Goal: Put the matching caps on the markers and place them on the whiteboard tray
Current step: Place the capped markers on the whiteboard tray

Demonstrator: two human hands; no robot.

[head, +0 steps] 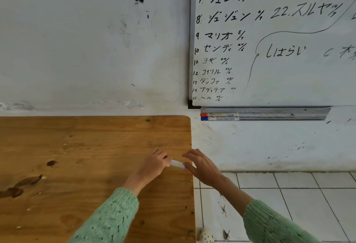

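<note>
L hand grips white marker barrel over table right edge; R hand at other end, blue bit showing, fingers loose, grip unclear. Red + blue markers already at tray left end. Keep barrel level, push cap straight til seated, then tray.

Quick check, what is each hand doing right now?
Left hand: closed around one end of the white marker.
Right hand: at the marker's other end, fingers extended; whether it grips it cannot be told.
</note>
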